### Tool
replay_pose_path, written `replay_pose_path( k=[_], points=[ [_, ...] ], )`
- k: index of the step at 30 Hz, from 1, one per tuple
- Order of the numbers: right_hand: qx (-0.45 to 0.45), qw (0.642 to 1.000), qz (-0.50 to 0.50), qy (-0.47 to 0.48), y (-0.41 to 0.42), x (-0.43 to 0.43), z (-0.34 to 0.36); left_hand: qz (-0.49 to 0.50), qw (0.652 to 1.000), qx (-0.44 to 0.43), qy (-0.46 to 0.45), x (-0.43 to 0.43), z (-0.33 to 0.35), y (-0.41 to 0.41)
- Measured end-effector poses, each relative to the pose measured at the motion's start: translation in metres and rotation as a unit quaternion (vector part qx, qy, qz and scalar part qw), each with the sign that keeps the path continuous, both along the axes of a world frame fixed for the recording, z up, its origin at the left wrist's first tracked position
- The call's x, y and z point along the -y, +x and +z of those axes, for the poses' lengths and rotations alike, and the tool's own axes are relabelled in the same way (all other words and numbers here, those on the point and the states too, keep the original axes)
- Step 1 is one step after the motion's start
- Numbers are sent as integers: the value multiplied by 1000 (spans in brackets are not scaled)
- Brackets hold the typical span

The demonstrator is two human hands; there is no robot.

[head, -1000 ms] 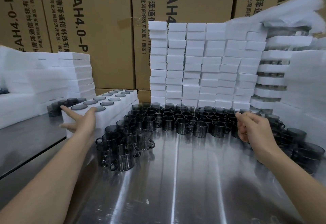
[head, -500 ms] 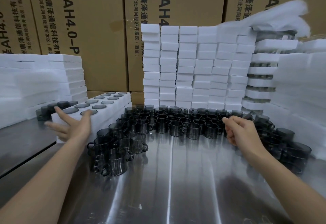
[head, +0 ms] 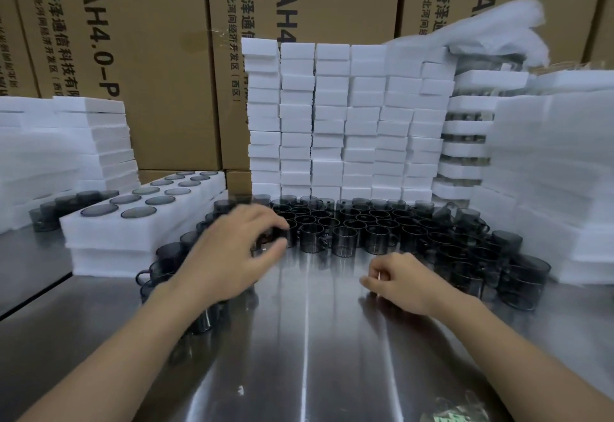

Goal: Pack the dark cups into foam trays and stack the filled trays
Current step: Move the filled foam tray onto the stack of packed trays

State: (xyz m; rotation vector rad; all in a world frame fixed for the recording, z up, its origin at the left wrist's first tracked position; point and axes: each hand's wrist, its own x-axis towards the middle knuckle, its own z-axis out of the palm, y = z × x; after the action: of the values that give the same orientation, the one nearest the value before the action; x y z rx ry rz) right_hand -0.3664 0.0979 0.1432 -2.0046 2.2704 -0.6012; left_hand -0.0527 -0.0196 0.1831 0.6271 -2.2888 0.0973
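Pickup step: my left hand [head: 232,252] curves over a front-row cup [head: 278,238], grip unclear, right hand [head: 398,280] curled empty; next needs a clean pinch.

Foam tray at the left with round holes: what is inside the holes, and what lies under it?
The foam tray holds dark cups in its holes, seen as grey discs. Under it lies a second foam tray; its contents are covered.

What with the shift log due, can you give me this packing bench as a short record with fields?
Left hand: fingers curled over a front-row dark translucent cup; grip blurred
Right hand: fingers curled, nothing seen in it
Loose cups: upright cluster on shiny steel table
Filled white foam tray: left, on another tray
White foam stacks: behind cups
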Motion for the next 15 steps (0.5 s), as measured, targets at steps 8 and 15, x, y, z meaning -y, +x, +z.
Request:
replay_pose_path(
  k=[8, 15],
  points=[
    [15, 1000, -5, -13, 5, -4, 4, -72, 948, 252, 183, -15, -53, -32],
    [-117, 979, -50, -158, -12, -11, 64, -14, 912, 284, 296, -1, -60, -32]
  ],
)
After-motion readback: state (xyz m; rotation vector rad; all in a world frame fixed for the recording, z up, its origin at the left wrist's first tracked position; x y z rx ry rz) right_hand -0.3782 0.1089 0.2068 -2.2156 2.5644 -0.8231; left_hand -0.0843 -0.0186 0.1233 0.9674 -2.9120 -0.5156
